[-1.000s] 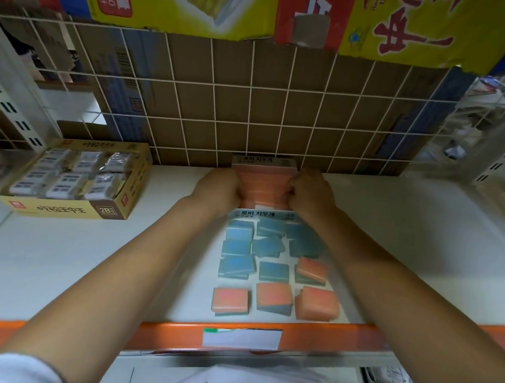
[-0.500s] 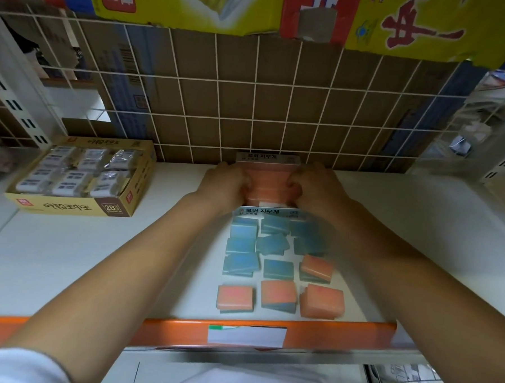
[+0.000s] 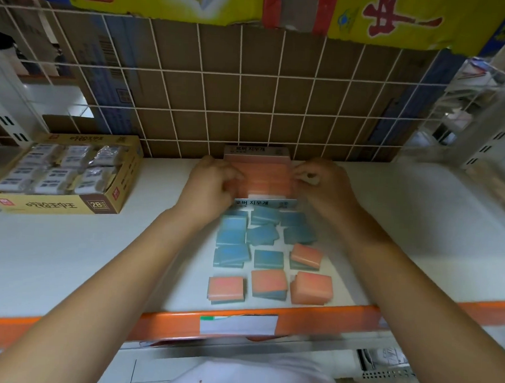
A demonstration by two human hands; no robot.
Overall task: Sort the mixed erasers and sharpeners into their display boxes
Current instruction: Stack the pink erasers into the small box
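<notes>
Flanking the orange erasers (image 3: 259, 178) in their display box (image 3: 257, 153) — left hand (image 3: 213, 186), right hand (image 3: 319, 184) gripping them.

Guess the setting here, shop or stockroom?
Most likely a stationery shop shelf. A white shelf with an orange front rail and a price label, a wire grid back panel, and a yellow display box of wrapped erasers suggest retail.
</notes>
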